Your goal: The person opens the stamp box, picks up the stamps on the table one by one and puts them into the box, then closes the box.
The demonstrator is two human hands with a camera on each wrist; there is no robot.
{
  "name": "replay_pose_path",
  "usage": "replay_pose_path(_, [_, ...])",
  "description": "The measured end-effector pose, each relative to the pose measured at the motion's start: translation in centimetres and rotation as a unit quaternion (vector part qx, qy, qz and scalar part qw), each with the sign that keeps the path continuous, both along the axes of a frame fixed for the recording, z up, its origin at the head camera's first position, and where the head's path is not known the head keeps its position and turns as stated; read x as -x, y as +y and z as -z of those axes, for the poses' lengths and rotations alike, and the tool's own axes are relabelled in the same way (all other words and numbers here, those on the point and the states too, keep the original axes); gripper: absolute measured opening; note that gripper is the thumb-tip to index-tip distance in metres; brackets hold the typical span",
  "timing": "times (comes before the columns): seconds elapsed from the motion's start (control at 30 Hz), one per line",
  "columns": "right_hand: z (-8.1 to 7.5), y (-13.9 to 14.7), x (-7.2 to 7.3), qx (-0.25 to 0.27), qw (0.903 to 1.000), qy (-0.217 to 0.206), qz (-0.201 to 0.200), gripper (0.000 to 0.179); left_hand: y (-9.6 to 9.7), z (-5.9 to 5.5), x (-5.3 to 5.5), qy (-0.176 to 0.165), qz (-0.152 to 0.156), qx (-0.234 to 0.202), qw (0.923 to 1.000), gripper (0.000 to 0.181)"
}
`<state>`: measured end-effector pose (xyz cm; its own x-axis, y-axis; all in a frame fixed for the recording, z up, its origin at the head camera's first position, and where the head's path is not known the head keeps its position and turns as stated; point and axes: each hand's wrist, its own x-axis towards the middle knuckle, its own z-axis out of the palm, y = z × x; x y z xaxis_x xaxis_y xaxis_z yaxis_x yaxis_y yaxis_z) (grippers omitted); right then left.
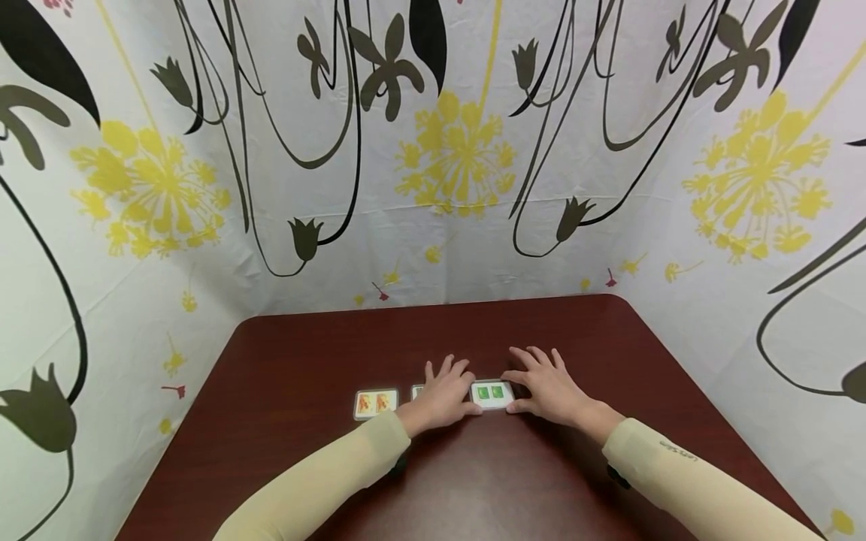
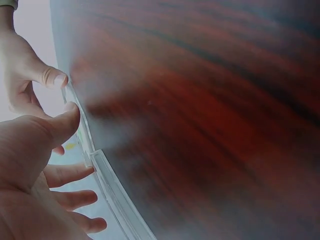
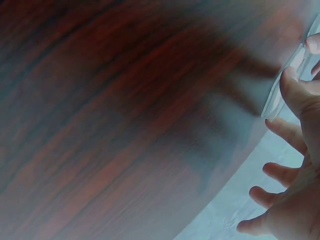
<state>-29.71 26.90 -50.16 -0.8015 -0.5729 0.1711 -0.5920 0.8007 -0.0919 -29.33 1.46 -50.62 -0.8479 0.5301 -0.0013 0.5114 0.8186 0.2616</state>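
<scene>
A white card in a clear case, with two green pictures (image 1: 492,394), lies flat on the dark red table (image 1: 473,488). My left hand (image 1: 440,398) holds its left end, thumb at the near edge and index finger near the far corner. At the right end, my right hand (image 1: 551,391) holds it likewise between thumb and index finger. The other fingers of both hands are spread. Beneath my left hand is a second cased card (image 1: 416,391), mostly hidden; its clear edge (image 2: 122,197) shows in the left wrist view. Further left lies a card with two orange pictures (image 1: 376,404).
The three cards form a row across the middle of the table. A white cloth (image 1: 446,255) with yellow, black and grey plant prints hangs behind the table's far edge and along both sides.
</scene>
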Motion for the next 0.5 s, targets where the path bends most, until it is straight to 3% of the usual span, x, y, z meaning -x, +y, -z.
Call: replay_pose_path(0.5, [-0.02,-0.15,0.10,0.014,0.9993,-0.035,0.007,0.060,-0.05,0.05,0.05,-0.010,-0.006,-0.024,0.9996,0.058])
